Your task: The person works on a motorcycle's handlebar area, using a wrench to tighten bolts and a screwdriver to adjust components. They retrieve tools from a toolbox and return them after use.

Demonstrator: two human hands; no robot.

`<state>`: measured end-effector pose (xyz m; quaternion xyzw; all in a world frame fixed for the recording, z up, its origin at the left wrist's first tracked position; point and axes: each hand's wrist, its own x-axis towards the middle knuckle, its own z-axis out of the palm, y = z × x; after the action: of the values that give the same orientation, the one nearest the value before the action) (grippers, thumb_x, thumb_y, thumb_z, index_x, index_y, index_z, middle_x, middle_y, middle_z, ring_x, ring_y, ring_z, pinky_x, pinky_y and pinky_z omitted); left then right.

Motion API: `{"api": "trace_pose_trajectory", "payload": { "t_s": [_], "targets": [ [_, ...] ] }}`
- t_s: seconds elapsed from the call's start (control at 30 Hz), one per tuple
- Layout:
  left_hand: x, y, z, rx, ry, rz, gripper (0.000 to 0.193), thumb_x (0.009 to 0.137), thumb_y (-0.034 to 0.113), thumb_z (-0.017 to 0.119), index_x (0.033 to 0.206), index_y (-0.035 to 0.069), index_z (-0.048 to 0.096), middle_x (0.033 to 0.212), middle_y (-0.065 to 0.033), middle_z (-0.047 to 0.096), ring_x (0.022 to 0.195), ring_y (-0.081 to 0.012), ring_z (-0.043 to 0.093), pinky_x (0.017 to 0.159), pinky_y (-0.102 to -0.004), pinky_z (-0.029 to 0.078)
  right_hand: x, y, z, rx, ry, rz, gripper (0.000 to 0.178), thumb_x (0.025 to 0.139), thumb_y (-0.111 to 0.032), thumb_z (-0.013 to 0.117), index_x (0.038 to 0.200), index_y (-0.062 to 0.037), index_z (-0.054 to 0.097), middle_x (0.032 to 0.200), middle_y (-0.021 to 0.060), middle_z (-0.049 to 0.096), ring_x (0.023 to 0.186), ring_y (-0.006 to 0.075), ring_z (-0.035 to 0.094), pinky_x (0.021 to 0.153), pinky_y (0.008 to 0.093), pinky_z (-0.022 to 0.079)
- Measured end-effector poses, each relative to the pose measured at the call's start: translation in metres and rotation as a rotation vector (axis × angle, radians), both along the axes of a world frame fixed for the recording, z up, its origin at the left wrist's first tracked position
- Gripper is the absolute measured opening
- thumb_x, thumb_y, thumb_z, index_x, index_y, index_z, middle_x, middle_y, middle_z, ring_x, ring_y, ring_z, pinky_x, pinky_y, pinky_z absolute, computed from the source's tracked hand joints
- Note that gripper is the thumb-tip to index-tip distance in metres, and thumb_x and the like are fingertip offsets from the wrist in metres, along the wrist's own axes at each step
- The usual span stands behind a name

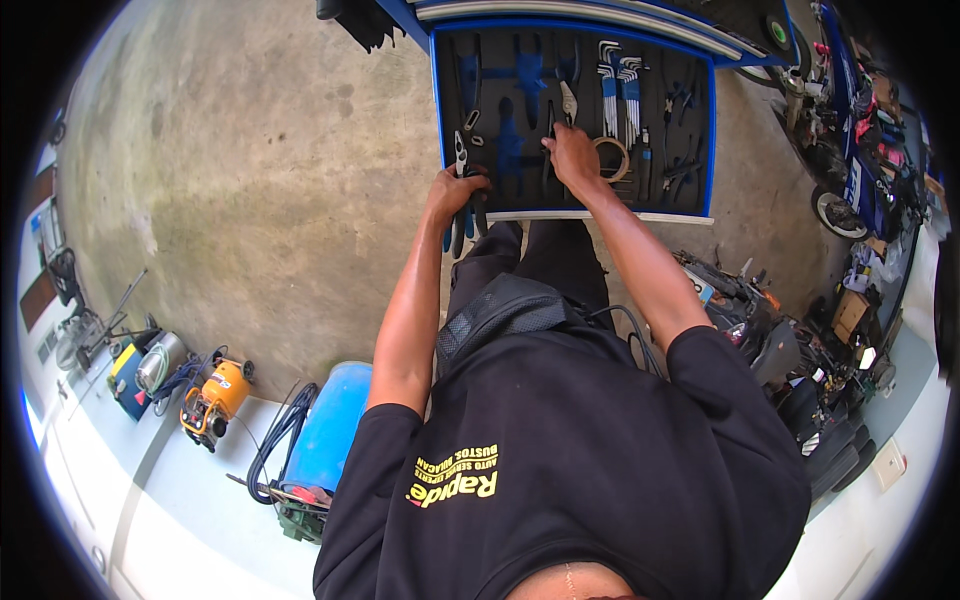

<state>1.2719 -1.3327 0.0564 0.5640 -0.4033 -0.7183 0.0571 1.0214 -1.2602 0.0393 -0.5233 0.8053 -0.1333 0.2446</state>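
A pulled-out blue-edged tool drawer (712,140) with a dark foam insert lies before me. At its near left corner my left hand (460,192) is closed around pliers (460,152), jaws pointing away; dark and blue handles hang below the fist, perhaps from more than one tool. My right hand (574,160) reaches over the middle of the drawer, fingers curled on a second pair of pliers (569,100) whose metal jaws show beyond the knuckles. A dark handle (549,150) lies by its fingertips. Just right of that hand is a tan ring, like a tape roll (624,160).
Hex keys (620,95) in blue holders and several small dark tools (685,130) fill the drawer's right side. Motorcycles (845,190) and parts crowd the right. A blue drum (330,425) and an orange machine (218,398) stand behind on the left.
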Motion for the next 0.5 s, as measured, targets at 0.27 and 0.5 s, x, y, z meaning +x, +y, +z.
{"api": "trace_pose_trajectory", "payload": {
  "t_s": [0.27, 0.5],
  "targets": [
    [0.009, 0.005, -0.013, -0.024, 0.016, 0.012, 0.021, 0.081, 0.007, 0.076, 0.100, 0.000, 0.071, 0.086, -0.0105, 0.075, 0.071, -0.0189, 0.072, 0.066, -0.0330, 0.057, -0.012, 0.002, 0.055, 0.495, -0.122, 0.085, 0.036, 0.092, -0.025, 0.079, 0.098, 0.0094, 0.069, 0.093, 0.0296, 0.073, 0.091, 0.0374, 0.075, 0.081, 0.0494, 0.058],
    [-0.002, 0.000, -0.008, -0.033, -0.013, -0.032, 0.023, 0.082, 0.010, 0.080, 0.102, 0.001, 0.073, 0.086, -0.0094, 0.076, 0.074, -0.0187, 0.072, 0.071, -0.0332, 0.057, -0.019, 0.012, 0.013, 0.343, 0.078, 0.069, 0.035, 0.094, -0.029, 0.077, 0.092, 0.0052, 0.071, 0.083, 0.0207, 0.075, 0.076, 0.0342, 0.076, 0.077, 0.0471, 0.059]
  ]
}}
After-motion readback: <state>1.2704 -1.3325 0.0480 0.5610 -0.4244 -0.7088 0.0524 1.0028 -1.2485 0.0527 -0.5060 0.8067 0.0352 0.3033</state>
